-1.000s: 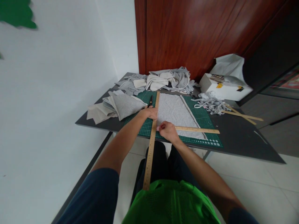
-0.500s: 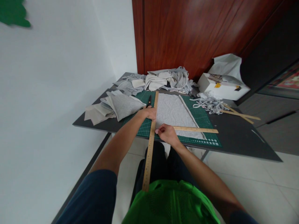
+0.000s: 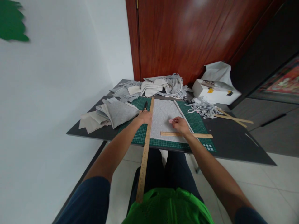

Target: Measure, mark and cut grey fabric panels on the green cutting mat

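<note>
My left hand [image 3: 145, 117] lies with its fingers spread at the left edge of a long wooden ruler [image 3: 146, 144], pressing on it. This ruler runs along the left side of a light grey cloth [image 3: 161, 113] and reaches past the table edge toward my lap. Just beyond the left fingers is a black-handled tool [image 3: 146, 105], partly hidden. In my right hand [image 3: 181, 124], a small flat pink piece [image 3: 171, 121], resembling tailor's chalk, is pinched over the cloth. A shorter wooden ruler [image 3: 201, 135] crosses the near part of the cloth, below the right hand.
Under the cloth is a green cutting mat [image 3: 133, 134] on a dark table [image 3: 233, 140]. Folded grey fabric [image 3: 119, 112] lies left, more cloth [image 3: 154, 86] at the back. To the right are loose strips [image 3: 203, 107], crossed wooden sticks [image 3: 233, 118] and a white box [image 3: 217, 91].
My right hand, still pinching the pink piece, has moved right and away from me, off the long ruler's edge to over the cloth. My left hand stays at the ruler. The view has shifted slightly.
</note>
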A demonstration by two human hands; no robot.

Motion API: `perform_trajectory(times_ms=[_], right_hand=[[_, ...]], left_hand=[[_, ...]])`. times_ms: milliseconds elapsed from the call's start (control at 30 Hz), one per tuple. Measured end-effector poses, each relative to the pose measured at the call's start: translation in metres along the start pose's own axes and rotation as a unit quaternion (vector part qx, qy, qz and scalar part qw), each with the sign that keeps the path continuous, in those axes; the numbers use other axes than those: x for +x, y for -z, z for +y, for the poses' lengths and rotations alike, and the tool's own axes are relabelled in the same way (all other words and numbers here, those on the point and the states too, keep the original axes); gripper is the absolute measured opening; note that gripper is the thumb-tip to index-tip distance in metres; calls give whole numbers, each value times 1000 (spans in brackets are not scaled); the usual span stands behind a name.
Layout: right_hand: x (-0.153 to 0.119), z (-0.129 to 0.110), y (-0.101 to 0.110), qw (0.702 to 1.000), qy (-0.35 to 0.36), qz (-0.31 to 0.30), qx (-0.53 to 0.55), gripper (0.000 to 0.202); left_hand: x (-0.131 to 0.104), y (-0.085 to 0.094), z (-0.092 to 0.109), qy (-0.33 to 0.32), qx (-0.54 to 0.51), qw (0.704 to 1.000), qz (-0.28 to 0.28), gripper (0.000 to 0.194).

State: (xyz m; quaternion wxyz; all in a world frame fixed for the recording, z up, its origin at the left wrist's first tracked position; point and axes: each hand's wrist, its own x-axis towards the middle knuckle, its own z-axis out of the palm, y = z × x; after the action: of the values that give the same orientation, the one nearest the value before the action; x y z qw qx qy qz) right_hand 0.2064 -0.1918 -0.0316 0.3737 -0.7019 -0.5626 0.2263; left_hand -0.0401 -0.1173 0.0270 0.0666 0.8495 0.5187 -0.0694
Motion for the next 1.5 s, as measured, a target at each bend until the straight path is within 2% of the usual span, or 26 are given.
perform_trajectory(times_ms=[100,200,433,533,600,733,867,967,1167,1300,1500], right_hand=[[8,4,-3,1000,7,-25,-3,24],[12,3,-4,999,10,-51,-9,22],[15,4,11,996,29,-58,-66,27],[11,7,22,991,74,-73,-83,14],[5,11,32,982,116,-109,-98,6],[-10,19,50,947,204,-210,-130,12],[-18,26,61,916,253,-257,-177,23],[-19,28,62,908,255,-264,-202,30],[-16,24,63,910,231,-278,-204,22],[-6,19,63,921,221,-247,-206,19],[15,-1,53,917,201,-210,-271,18]], left_hand=[[4,-5,4,35,38,997,51,37],[9,-11,8,75,28,993,89,39],[15,-18,15,109,-6,990,86,36],[16,-19,20,120,-6,989,89,35],[17,-20,22,122,-3,988,94,35],[19,-23,23,123,0,987,106,34],[19,-24,24,131,-6,985,112,32],[19,-24,24,130,-11,985,113,31],[21,-27,20,113,-2,987,114,32],[22,-28,18,107,-1,987,116,32],[19,-27,18,101,-6,989,112,30]])
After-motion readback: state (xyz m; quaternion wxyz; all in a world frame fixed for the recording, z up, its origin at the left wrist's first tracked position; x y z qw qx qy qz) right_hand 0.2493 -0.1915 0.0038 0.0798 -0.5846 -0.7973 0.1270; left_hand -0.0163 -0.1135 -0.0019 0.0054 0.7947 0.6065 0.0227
